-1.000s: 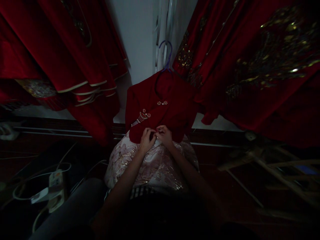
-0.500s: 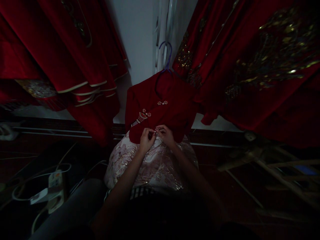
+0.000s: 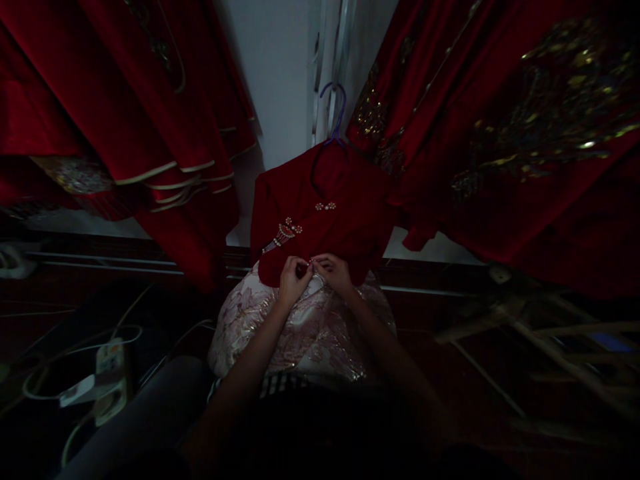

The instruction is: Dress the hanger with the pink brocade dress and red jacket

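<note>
A red jacket (image 3: 350, 200) hangs from a purple hanger (image 3: 341, 113) in front of me. Pearly beaded trim (image 3: 325, 207) sits below its neckline, and a tasselled beaded ornament (image 3: 287, 231) lies on its left front. At the jacket's lower front, my left hand (image 3: 293, 279) is closed in a pinch. My right hand (image 3: 334, 272) pinches right beside it, the fingertips nearly meeting. Something small and shiny shows between the fingertips, too tiny and dark to name. Below the jacket spreads a pale pink skirt (image 3: 320, 333) with metallic patterning, under my forearms.
Red garments with cream edging (image 3: 175, 153) hang at left; red garments with gold sequins (image 3: 560, 93) hang at right. A power strip (image 3: 111, 380) with white cables lies at lower left. A wooden frame (image 3: 540, 340) stands low on the right.
My right hand's fingers have lowered slightly and drawn closer to my left fingertips. The left hand stays in its pinch, and the jacket hangs as before.
</note>
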### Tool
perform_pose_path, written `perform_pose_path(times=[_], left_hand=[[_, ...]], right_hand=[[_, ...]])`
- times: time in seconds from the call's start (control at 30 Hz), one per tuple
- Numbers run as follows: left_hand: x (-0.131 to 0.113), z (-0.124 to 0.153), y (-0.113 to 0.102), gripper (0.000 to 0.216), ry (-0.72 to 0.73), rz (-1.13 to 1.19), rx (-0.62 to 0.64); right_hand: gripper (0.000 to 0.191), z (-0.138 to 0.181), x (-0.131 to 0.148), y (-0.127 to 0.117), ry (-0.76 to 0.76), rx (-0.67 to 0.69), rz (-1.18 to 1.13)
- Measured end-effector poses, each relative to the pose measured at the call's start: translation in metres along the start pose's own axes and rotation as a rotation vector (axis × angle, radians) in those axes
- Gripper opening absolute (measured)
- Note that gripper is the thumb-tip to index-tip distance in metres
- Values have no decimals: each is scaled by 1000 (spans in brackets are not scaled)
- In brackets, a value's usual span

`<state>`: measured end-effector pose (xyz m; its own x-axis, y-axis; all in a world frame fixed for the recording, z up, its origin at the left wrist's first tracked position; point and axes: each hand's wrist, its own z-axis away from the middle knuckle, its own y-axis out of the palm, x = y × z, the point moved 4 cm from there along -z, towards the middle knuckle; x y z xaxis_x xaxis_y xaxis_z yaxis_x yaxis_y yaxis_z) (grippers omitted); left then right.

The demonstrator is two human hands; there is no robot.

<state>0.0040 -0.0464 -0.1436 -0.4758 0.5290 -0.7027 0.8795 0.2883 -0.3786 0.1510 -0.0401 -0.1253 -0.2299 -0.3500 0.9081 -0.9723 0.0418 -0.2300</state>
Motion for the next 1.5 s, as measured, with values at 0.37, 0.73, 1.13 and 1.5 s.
perform_pose_path(times=[0.37, 0.73, 1.13, 1.5], left_hand=[[2, 1, 0, 11, 27, 16, 4], [3, 2, 2, 11, 71, 11, 21], [-6, 3, -1, 16, 72, 7, 25], [-12, 2, -3, 14, 59, -1, -48]], right_hand=[[29, -2, -6, 0, 2, 41, -6], [27, -4, -3, 0, 21, 66, 58], [22, 17, -2, 19, -76, -259, 199], [18, 23, -3, 14, -155, -369, 197]])
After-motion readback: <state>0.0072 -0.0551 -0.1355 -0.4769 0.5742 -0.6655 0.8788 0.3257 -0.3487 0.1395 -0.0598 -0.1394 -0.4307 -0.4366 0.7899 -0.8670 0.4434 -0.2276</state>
